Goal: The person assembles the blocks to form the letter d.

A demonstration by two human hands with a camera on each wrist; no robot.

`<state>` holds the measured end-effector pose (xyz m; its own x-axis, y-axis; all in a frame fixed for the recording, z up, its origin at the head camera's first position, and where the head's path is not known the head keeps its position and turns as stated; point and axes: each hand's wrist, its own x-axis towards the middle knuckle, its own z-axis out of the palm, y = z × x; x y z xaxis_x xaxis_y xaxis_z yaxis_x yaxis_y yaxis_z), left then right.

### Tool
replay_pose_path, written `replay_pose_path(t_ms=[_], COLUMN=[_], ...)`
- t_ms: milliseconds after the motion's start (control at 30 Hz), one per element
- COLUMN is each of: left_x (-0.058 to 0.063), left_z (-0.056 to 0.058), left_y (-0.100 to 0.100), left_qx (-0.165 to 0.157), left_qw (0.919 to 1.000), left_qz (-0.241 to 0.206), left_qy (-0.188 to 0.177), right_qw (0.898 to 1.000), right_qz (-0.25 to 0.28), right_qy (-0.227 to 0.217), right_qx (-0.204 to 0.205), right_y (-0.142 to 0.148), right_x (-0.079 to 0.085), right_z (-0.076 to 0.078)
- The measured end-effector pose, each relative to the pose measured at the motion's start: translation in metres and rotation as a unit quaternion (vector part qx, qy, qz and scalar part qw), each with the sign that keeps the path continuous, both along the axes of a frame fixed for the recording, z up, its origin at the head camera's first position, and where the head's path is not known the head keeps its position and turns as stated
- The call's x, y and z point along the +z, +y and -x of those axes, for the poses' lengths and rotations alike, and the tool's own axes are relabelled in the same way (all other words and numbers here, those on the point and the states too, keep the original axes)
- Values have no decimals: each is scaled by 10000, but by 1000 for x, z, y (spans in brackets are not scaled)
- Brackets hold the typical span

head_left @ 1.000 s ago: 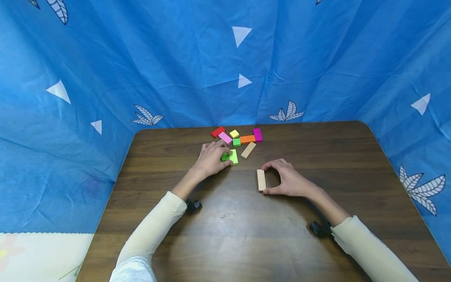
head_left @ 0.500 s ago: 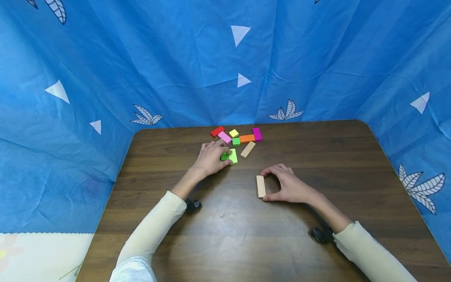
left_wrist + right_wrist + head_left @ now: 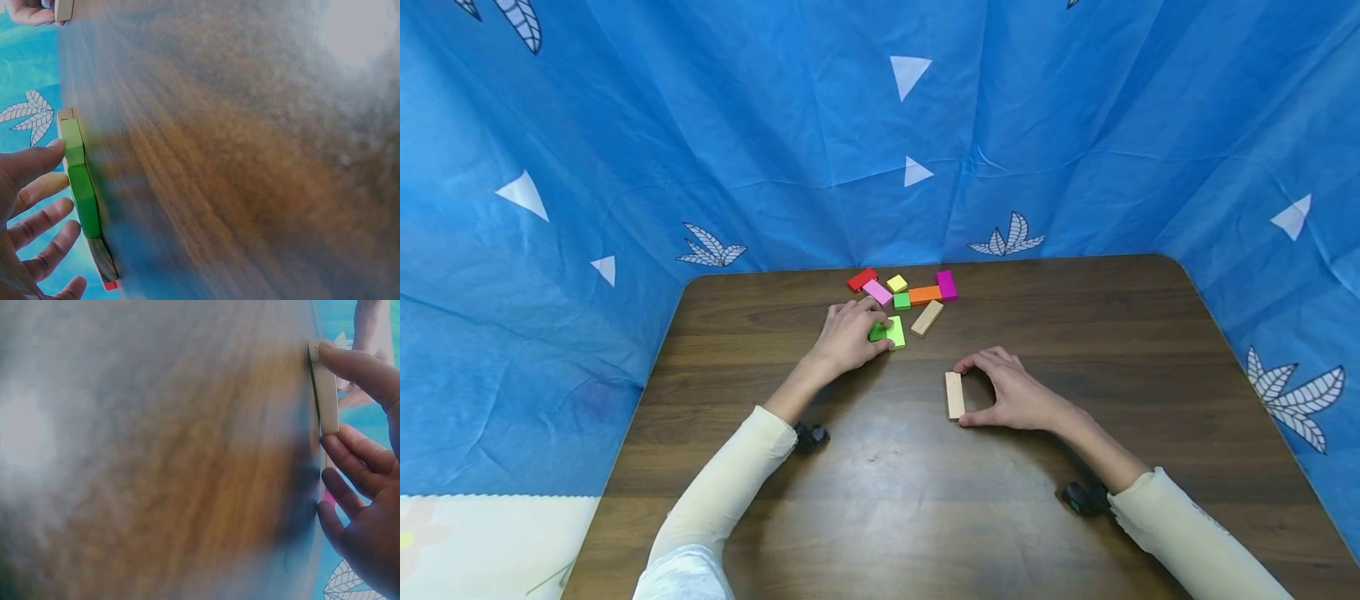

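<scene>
In the head view, my right hand (image 3: 1017, 395) pinches a plain wooden block (image 3: 955, 396) by its two ends, thumb at the near end and index finger at the far end. The right wrist view shows that same block (image 3: 326, 394) low over the tabletop. Further left, my left hand (image 3: 847, 335) rests by a lime block (image 3: 897, 332) and a darker green block (image 3: 877, 332). Its thumb and loosely bent fingers lie at these blocks, spread apart in the left wrist view. Part of another wooden block (image 3: 867, 299) pokes out behind the left knuckles.
Beyond the hands lie a red block (image 3: 862, 279), a pink block (image 3: 877, 292), a yellow block (image 3: 897, 284), a small green block (image 3: 902, 302), an orange block (image 3: 925, 295), a purple block (image 3: 947, 285) and a slanted wooden block (image 3: 927, 318). A blue curtain (image 3: 820, 150) borders the brown table (image 3: 880, 517).
My right hand has drawn the wooden block slightly toward me, mostly in the first half second. The left hand and the coloured blocks have stayed put.
</scene>
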<state>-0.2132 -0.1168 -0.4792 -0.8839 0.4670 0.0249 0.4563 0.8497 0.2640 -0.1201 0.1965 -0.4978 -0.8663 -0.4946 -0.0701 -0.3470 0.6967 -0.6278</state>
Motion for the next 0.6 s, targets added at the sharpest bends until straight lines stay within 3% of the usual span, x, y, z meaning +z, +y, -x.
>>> replay_pose_path(t_ms=[433, 600], left_x=[-1, 0], left_z=[2, 4], left_y=[0, 0], left_qx=[-20, -18], left_qw=[10000, 10000], left_qz=[9, 25], left_qy=[-17, -21], right_qw=[10000, 9998], right_qz=[-35, -23], right_qy=[-23, 198], right_qx=[35, 65], right_y=[4, 5], right_x=[0, 3], right_z=[1, -4])
